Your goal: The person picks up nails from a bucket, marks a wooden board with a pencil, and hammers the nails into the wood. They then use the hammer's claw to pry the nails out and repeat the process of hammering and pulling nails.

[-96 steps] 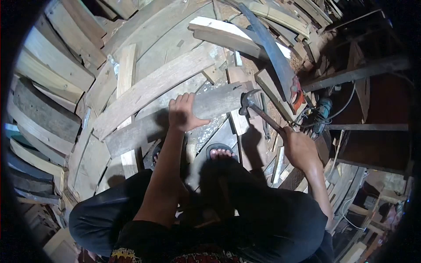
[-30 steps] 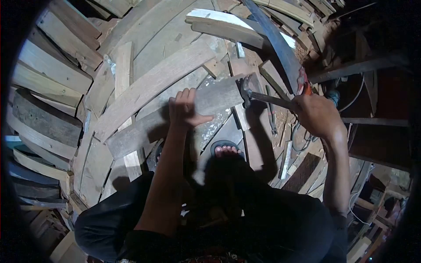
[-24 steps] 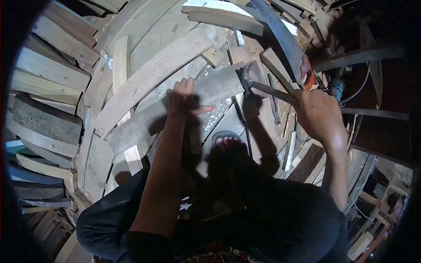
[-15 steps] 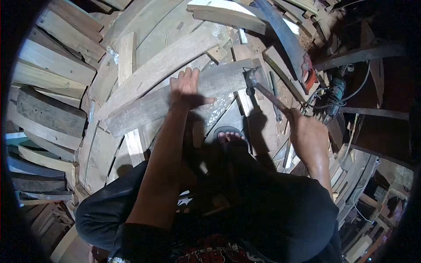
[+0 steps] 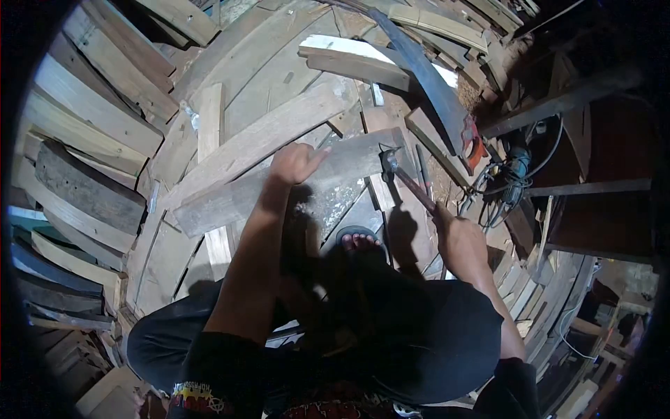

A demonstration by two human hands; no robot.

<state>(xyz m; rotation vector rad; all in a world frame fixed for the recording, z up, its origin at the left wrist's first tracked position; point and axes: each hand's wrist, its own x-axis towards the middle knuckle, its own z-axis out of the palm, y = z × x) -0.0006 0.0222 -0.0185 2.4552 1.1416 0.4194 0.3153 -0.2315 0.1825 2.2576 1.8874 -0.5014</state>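
Observation:
A long grey wooden board (image 5: 342, 160) lies slantwise before me, resting across lighter wood pieces. Around its far edge curl the fingers of my left hand (image 5: 296, 165), with the thumb stretched to the right along the top. My right hand (image 5: 460, 241) is closed on the handle of a hammer (image 5: 417, 190). The hammer's head is at the board's right end, beside a dark bent metal piece (image 5: 385, 149) whose kind is unclear. Just beyond the board lies another long plank (image 5: 258, 136).
A handsaw (image 5: 426, 77) with a red-orange handle lies at the upper right. Near it is a corded power tool (image 5: 515, 167) with tangled cable. Curved timber pieces (image 5: 91, 185) are stacked along the left. My sandalled foot (image 5: 359, 239) is just below the board.
My left hand's fingers, stretched out over the board before, now curl round its far edge. My right hand and the hammer have shifted left and lower in view.

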